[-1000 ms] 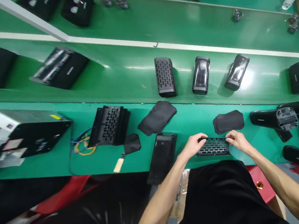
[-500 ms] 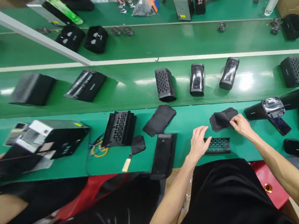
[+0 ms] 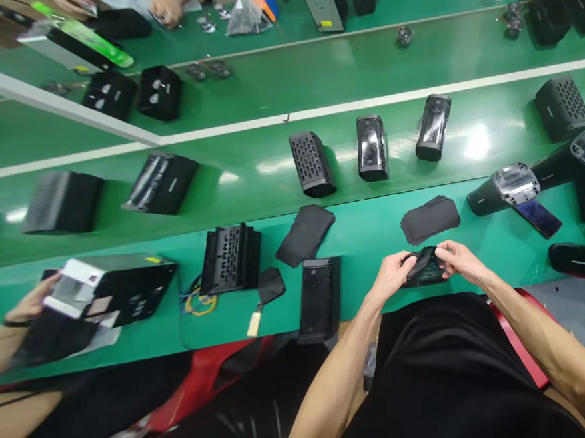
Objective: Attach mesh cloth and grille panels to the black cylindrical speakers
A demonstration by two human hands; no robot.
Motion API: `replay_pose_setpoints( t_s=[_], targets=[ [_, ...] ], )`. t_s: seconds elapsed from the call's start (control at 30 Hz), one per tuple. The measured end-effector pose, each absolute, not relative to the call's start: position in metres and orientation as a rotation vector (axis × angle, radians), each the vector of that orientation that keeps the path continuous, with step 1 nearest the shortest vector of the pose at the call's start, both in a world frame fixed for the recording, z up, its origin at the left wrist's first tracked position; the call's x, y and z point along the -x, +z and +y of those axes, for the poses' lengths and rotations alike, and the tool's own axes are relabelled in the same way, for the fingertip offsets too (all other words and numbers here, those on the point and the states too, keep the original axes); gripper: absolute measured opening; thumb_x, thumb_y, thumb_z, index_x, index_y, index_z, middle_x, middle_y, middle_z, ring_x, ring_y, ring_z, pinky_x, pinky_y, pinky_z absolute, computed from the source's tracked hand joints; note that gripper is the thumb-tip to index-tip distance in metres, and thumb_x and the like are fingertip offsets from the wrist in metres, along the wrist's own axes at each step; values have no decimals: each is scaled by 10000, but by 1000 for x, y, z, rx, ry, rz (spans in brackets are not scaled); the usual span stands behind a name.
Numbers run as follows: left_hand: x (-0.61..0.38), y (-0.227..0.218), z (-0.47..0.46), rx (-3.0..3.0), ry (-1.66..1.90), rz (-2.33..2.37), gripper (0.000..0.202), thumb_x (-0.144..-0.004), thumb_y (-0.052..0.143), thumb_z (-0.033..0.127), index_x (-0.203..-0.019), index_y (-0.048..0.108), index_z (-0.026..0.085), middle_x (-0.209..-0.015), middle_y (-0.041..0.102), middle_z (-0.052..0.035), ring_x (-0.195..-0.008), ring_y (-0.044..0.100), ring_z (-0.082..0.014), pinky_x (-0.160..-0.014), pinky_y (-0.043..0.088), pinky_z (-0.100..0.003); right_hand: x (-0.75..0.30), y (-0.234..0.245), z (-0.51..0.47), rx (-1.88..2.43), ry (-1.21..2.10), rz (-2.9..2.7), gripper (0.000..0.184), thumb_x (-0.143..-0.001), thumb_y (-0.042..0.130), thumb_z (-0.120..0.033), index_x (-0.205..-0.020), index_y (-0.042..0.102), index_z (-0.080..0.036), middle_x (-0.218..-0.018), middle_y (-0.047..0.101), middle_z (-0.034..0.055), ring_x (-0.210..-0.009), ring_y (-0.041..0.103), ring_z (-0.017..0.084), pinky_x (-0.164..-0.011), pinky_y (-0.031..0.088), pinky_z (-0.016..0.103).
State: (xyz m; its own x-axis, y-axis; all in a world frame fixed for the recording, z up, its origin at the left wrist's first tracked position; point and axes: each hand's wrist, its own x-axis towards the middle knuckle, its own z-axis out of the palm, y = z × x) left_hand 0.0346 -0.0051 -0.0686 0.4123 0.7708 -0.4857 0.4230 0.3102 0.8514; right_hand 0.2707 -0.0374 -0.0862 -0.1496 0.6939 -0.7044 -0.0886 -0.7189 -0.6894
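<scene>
A thin black fabric sheet stretches between my two hands, just over a black slotted grille panel on the green bench. My left hand pinches the sheet's left end with thumb and fingers. At the other end, my right hand grips it the same way. The sheet hides part of the panel, and I cannot tell whether the two touch. Just beyond my hands lies a fanned stack of similar black sheets.
Black speaker housings stand along the green strip ahead. To my left are a long black housing and another sheet stack. Upright black cylinders and a phone are to the right. A co-worker's hand is at far left.
My right hand has taken a sheet off the stack and brought it towards me, over the grille panel. My left hand has closed on the sheet's other end. The view has tilted slightly.
</scene>
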Motion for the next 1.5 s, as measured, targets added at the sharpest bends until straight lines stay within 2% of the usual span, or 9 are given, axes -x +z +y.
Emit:
replay_pose_setpoints(
  t_s=[0.3, 0.57, 0.77, 0.97, 1.07, 1.17, 1.3, 1.37, 1.5],
  targets=[
    [-16, -75, -18, -1370, 226, 1306, 410, -893, 592, 560, -684, 633, 210, -568, 589, 9, -583, 531, -176, -605, 376, -290, -260, -112, -64, 1883, 1742, -951, 338, -820, 711, -518, -728, 580, -220, -549, 572, -53, -430, 495, 104, -465, 432, 223],
    [-2, -88, -18, -1145, 267, 1325, 474, -876, 638, 658, -923, 695, 189, -532, 543, 52, -465, 491, -141, -527, 356, -263, -270, -106, -58, 2000, 1547, -1179, 332, -877, 599, -563, -823, 627, -237, -612, 603, -28, -581, 541, 176, -562, 412, 272],
    [-9, -101, -24, -1741, -40, 1540, 159, -952, 688, 393, -995, 710, 241, -766, 718, -35, -770, 694, -239, -725, 437, -309, -264, -114, -61, 2179, 1328, -1348, 197, -886, 651, -434, -816, 625, -252, -692, 614, -3, -703, 574, 215, -676, 372, 305],
    [-12, -115, -35, -1789, 63, 1763, 407, -933, 735, 398, -1283, 624, 224, -1172, 712, -136, -1109, 680, -309, -856, 501, -361, -258, -124, -67, 2358, 1026, -1461, 256, -903, 698, -418, -1086, 644, -248, -1008, 679, 44, -890, 637, 238, -717, 414, 304],
    [-6, -121, -33, -1728, 107, 1759, 320, -935, 704, 340, -1230, 661, 225, -1224, 667, -141, -1179, 628, -323, -890, 510, -392, -261, -124, -65, 2316, 1022, -1572, 265, -925, 670, -364, -1167, 679, -256, -1120, 661, 73, -936, 646, 241, -745, 447, 313],
    [2, -126, -28, -1586, 222, 1655, 124, -931, 673, 327, -999, 684, 225, -1069, 684, -86, -1064, 631, -273, -903, 503, -380, -268, -120, -57, 2208, 1120, -1602, 142, -918, 647, -325, -1014, 715, -245, -1115, 668, 85, -972, 641, 249, -805, 468, 332],
    [8, -122, -25, -1290, 348, 1494, 289, -895, 681, 505, -900, 624, 222, -736, 587, 26, -690, 569, -163, -684, 489, -283, -281, -108, -45, 2051, 1258, -1561, 142, -897, 615, -369, -941, 661, -242, -855, 684, 27, -828, 640, 227, -766, 477, 323],
    [7, -115, -24, -1038, 432, 1386, 424, -823, 723, 603, -962, 613, 218, -712, 559, 51, -607, 519, -133, -596, 448, -251, -285, -100, -40, 2001, 1342, -1478, 199, -901, 580, -434, -926, 623, -241, -705, 624, -19, -677, 590, 197, -676, 449, 302],
    [3, -101, -18, -895, 551, 1294, 565, -704, 817, 623, -1030, 644, 195, -816, 635, 16, -701, 572, -141, -661, 465, -253, -287, -81, -34, 1827, 1553, -1143, 325, -830, 636, -534, -944, 599, -232, -655, 562, -55, -594, 508, 159, -585, 382, 272]
  ],
)
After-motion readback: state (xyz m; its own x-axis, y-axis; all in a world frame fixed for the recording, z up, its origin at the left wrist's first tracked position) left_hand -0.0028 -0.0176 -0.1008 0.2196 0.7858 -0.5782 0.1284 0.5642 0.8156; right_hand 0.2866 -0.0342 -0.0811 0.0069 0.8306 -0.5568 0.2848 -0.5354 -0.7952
